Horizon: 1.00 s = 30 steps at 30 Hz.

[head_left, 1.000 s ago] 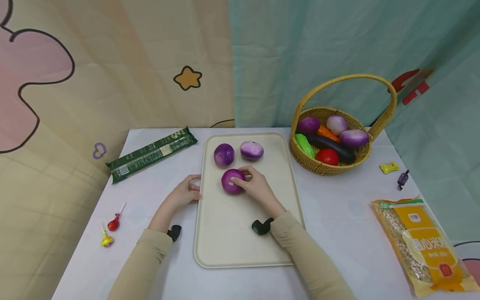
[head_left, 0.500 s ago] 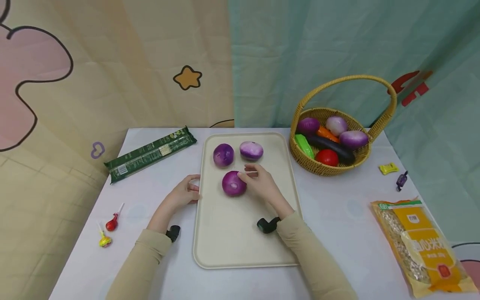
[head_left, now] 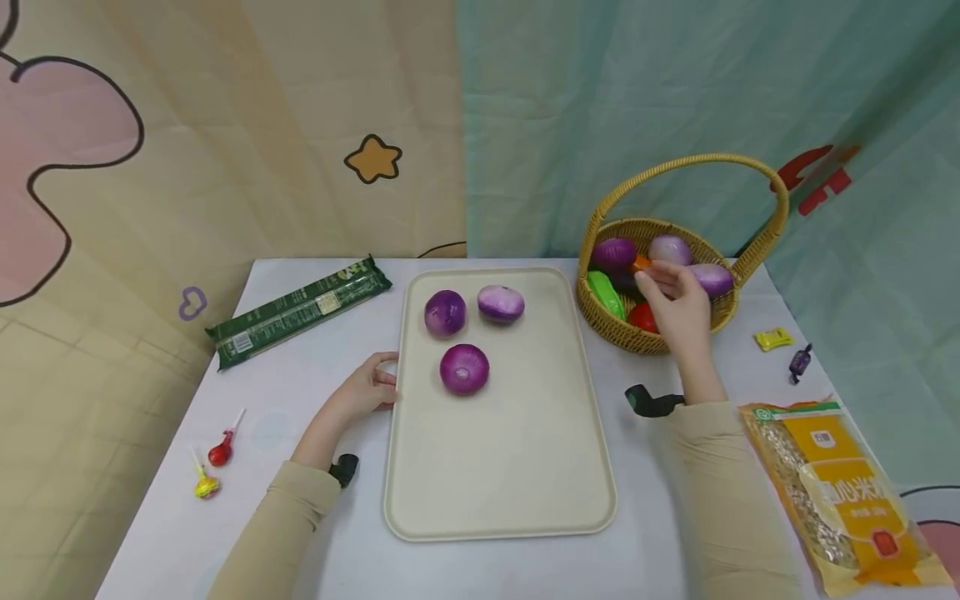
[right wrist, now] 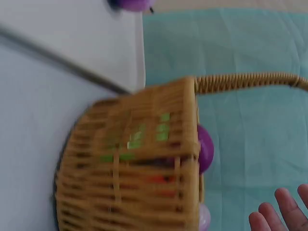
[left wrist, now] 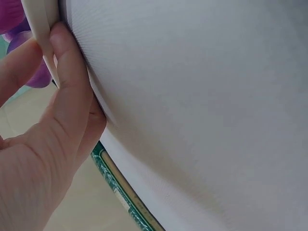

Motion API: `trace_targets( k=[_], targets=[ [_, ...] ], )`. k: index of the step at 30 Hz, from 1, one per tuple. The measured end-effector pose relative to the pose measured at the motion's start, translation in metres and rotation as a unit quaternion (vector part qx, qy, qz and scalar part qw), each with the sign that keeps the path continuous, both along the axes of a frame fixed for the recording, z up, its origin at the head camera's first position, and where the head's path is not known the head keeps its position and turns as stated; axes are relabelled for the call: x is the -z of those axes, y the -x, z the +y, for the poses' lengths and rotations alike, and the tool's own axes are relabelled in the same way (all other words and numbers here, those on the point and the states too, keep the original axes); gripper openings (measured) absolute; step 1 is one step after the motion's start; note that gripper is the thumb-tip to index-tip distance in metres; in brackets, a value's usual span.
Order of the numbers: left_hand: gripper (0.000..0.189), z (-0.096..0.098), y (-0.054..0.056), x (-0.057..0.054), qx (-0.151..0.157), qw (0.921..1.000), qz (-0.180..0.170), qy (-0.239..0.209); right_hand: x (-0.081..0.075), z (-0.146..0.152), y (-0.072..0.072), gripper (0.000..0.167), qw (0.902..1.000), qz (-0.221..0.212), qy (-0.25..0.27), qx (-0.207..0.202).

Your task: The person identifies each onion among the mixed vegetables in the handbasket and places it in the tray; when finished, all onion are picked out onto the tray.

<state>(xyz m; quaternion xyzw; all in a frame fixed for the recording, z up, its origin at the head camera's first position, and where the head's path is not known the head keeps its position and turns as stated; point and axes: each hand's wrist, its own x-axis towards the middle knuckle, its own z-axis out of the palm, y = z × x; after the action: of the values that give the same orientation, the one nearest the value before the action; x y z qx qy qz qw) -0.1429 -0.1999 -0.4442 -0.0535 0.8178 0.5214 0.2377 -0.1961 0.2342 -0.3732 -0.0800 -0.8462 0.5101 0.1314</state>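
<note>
**Right Hand Over the Basket, Left on the Tray**

A clean reach into the wicker basket (head_left: 628,337) would seem to call for coming in below the arched handle (head_left: 708,158), straddling one piece with thumb and fingers, and lifting it straight up so its neighbours stay put. A light, even grip should suit the smooth, rounded skins.

The right hand (head_left: 681,305) hangs over the basket, thumb and fingers moderately apart, with nothing seen between them; which piece it is after cannot be told. Close by lie a green pepper (head_left: 606,295), a red tomato (head_left: 641,317) and a dark purple onion (head_left: 614,254).

The left hand (head_left: 363,388) pinches the left rim of the cream tray (head_left: 502,454), thumb on one side and a finger on the other, a hold that should steady it. On the tray, a near onion (head_left: 464,369) sits in front of a round onion (head_left: 445,313) and a paler onion (head_left: 501,303).
</note>
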Motion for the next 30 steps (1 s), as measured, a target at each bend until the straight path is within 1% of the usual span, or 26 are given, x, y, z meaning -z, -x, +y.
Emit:
trace_targets(
  k=[1,5,7,9,11,16,19,22,26,29,30],
  targets=[
    [0.072,0.0,0.0,0.0,0.0,1.0,0.0,-0.001,-0.001,0.011,0.003,0.053,0.9997,-0.002,0.005,0.026],
    [0.072,0.0,-0.001,0.0,-0.001,1.0,0.003,0.0,0.001,0.045,0.013,0.059,0.9938,-0.043,0.002,0.103],
    [0.072,0.0,-0.001,0.0,-0.001,1.0,0.003,0.003,0.003,0.059,0.017,0.063,0.99,-0.07,-0.002,0.122],
    [0.072,0.001,0.0,0.0,0.0,1.0,0.003,0.006,0.007,0.071,0.021,0.065,0.9874,-0.081,-0.009,0.136],
    [0.071,0.001,0.0,0.001,-0.002,1.0,0.002,0.005,0.011,0.078,0.024,0.067,0.987,-0.085,-0.018,0.135],
    [0.072,0.0,0.0,0.002,-0.011,0.9999,-0.003,0.004,0.021,0.084,0.032,0.075,0.9899,-0.067,-0.059,0.11],
    [0.072,0.0,0.0,0.002,-0.008,1.0,-0.001,0.004,0.027,0.082,0.037,0.079,0.988,-0.068,-0.096,0.1],
    [0.072,0.0,0.0,0.002,-0.006,1.0,0.0,0.003,0.032,0.079,0.042,0.081,0.9848,-0.083,-0.121,0.094],
    [0.072,0.0,0.0,0.002,-0.007,1.0,-0.003,-0.001,0.037,0.076,0.047,0.08,0.9858,-0.085,-0.104,0.1],
    [0.072,0.0,0.0,0.002,-0.003,1.0,0.0,0.002,0.041,0.075,0.05,0.078,0.9872,-0.068,-0.088,0.114],
    [0.072,0.0,0.001,0.002,-0.006,1.0,-0.001,0.002,0.042,0.074,0.05,0.077,0.9874,-0.061,-0.085,0.118]
  ],
)
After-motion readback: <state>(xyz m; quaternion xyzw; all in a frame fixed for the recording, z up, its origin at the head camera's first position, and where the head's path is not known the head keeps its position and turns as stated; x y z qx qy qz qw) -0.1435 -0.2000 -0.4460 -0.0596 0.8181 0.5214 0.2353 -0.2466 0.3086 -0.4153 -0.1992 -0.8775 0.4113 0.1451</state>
